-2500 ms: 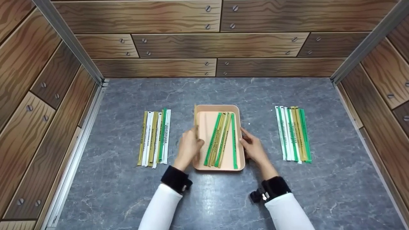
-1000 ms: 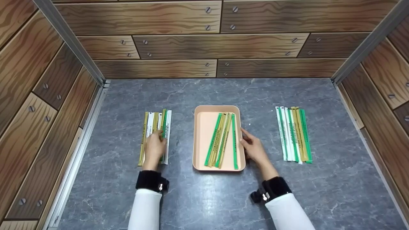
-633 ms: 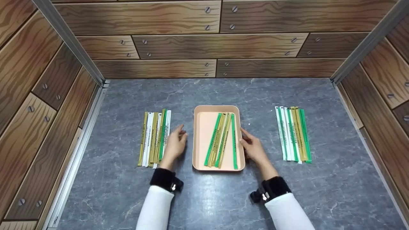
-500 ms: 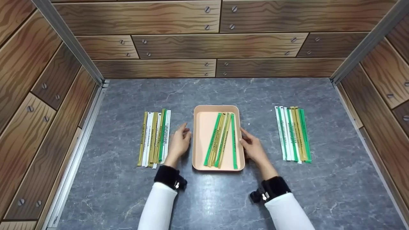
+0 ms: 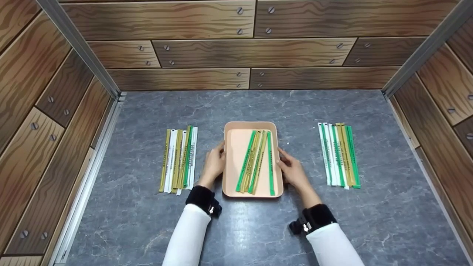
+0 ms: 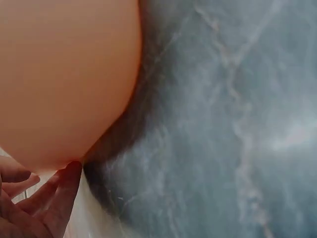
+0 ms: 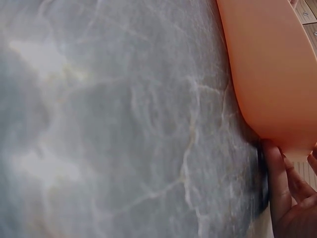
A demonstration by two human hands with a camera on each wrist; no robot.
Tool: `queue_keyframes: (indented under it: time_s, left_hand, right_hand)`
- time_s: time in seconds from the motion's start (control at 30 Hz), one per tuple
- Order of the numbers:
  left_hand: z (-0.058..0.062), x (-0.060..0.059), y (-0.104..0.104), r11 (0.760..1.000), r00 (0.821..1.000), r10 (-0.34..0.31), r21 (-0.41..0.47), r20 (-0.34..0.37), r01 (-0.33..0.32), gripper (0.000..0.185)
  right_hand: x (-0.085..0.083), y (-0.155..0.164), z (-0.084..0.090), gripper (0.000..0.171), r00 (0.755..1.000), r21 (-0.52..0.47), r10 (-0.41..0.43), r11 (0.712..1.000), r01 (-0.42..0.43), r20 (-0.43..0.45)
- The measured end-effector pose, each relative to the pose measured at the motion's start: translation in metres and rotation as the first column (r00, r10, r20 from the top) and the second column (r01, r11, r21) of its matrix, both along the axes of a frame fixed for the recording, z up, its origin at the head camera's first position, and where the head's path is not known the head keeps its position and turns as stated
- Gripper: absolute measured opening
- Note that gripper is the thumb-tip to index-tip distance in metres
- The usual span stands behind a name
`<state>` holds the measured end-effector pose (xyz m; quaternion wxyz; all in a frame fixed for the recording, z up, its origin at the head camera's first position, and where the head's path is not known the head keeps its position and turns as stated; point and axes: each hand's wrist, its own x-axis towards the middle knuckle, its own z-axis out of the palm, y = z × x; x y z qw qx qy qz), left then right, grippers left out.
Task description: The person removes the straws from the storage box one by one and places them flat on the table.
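Grey marble tabletop (image 5: 236, 229): both hands steady a peach tray (image 5: 233, 147) of strips (image 5: 257, 161).
Left hand (image 5: 214, 165) at nine o'clock, right hand (image 5: 293, 171) at three, fingers relaxed against its walls, seemingly bracing it.

**Both hands forward, fingers extended**

The left hand (image 5: 214, 163) reaches forward with fingers nearly straight and close together, thumb side up. The right hand (image 5: 292, 170) mirrors it on the right, fingers extended and slightly relaxed. Both forearms, in white sleeves with black wrist bands, angle inward from the near edge.
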<state>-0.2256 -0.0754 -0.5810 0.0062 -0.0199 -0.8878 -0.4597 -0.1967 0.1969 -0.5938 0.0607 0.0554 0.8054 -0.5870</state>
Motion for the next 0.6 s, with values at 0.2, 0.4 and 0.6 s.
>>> queue_keyframes:
  time_s: [0.2, 0.4, 0.6]
  left_hand:
    - [-0.002, 0.0, 0.0, 0.999, 0.999, 0.029, -0.023, 0.025, -0.028, 0.047]
    - [-0.001, -0.001, 0.0, 0.999, 0.997, 0.035, -0.026, 0.068, -0.033, 0.048]
    - [-0.001, -0.001, 0.0, 0.998, 0.996, 0.044, -0.037, 0.084, -0.041, 0.049]
  right_hand:
    - [0.0, -0.002, 0.001, 0.05, 0.998, 0.08, 0.012, 0.997, -0.007, -0.061]
    - [0.0, -0.003, 0.006, 0.05, 0.996, 0.204, 0.072, 0.977, -0.058, -0.062]
    - [0.001, -0.011, 0.026, 0.059, 0.992, 0.429, 0.064, 0.903, -0.01, -0.112]
